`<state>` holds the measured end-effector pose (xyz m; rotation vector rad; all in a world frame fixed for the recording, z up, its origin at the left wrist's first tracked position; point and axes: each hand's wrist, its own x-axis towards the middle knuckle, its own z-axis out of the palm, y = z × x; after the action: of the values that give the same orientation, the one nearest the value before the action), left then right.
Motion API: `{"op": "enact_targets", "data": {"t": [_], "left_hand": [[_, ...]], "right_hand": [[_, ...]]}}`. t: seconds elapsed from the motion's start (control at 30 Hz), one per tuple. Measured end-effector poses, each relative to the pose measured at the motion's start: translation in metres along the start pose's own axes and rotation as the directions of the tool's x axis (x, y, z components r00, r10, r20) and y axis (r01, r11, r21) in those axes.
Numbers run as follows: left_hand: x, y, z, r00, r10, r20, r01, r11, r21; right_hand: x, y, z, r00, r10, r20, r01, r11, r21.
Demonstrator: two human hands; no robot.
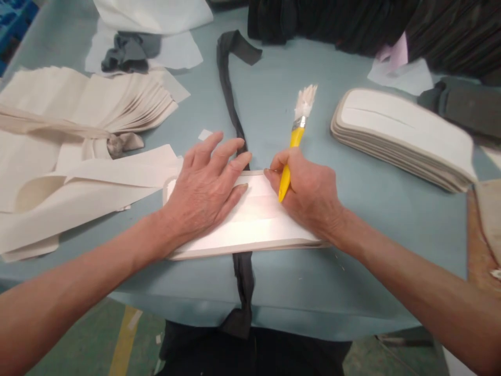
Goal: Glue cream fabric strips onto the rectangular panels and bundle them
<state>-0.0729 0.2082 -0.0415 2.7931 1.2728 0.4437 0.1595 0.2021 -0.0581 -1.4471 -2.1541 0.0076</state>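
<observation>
Directly in front of me lies a short stack of white, beige-edged panels. My left hand rests on its left half with fingers spread, pressing on it without gripping. A paintbrush with a yellow handle is in my right hand, its pale-crusted bristles pointing up and away from the panels. The fingertips of that hand touch the stack's far edge near its right end. Running under the stack is a dark cloth strip, whose near end hangs at the table's front edge.
A taller stack of similar panels stands on the right. Tied beige fabric pieces and loose sheets lie to the left. Dark folded fabric lines the back of the blue-green table. Dark scraps sit at the back left.
</observation>
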Motion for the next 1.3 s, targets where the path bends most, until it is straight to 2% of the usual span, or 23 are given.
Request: {"op": "enact_targets", "data": {"t": [0.1,0.2,0.3,0.5,0.6,0.7,0.83,0.9,1.0,1.13,1.3], "left_hand": [[-0.001,-0.002,-0.004,0.998,-0.044,0.053,0.047,0.997,-0.060],[-0.003,-0.005,-0.006,0.998,-0.020,0.056,0.024,0.997,-0.067],[-0.007,-0.011,-0.007,0.999,0.030,0.041,-0.028,0.999,-0.036],[-0.018,-0.030,-0.013,0.980,0.197,0.010,-0.197,0.978,0.063],[-0.016,-0.036,-0.020,0.945,0.323,0.049,-0.325,0.944,0.048],[-0.006,-0.035,-0.027,0.892,0.425,0.151,-0.416,0.905,-0.090],[0.012,-0.030,-0.032,0.761,0.590,0.270,-0.508,0.800,-0.320],[0.018,-0.026,-0.031,0.717,0.633,0.291,-0.521,0.765,-0.380],[0.022,-0.017,-0.027,0.715,0.619,0.325,-0.530,0.783,-0.326],[0.020,-0.009,-0.022,0.688,0.621,0.376,-0.559,0.784,-0.270],[0.008,-0.021,-0.025,0.689,0.617,0.381,-0.553,0.787,-0.274]], "right_hand": [[-0.001,0.000,-0.002,0.998,-0.062,0.019,0.062,0.997,-0.040],[-0.002,0.005,-0.005,0.995,-0.100,0.025,0.102,0.987,-0.126],[-0.003,0.014,-0.009,0.990,-0.137,0.044,0.143,0.974,-0.177],[-0.005,0.020,-0.009,0.981,-0.191,0.044,0.195,0.972,-0.132],[-0.004,0.019,-0.006,0.996,-0.090,-0.009,0.088,0.986,-0.138],[-0.003,0.017,-0.004,0.998,-0.021,-0.052,0.012,0.988,-0.155],[-0.002,0.014,-0.003,0.998,-0.012,-0.056,0.002,0.984,-0.177],[-0.001,0.013,-0.003,0.998,-0.016,-0.054,0.006,0.983,-0.182],[0.000,0.013,-0.003,0.999,-0.028,-0.046,0.019,0.983,-0.182],[0.000,0.014,-0.001,0.999,-0.033,-0.033,0.027,0.985,-0.170],[-0.002,0.016,0.002,0.999,-0.034,-0.018,0.030,0.985,-0.170]]}}
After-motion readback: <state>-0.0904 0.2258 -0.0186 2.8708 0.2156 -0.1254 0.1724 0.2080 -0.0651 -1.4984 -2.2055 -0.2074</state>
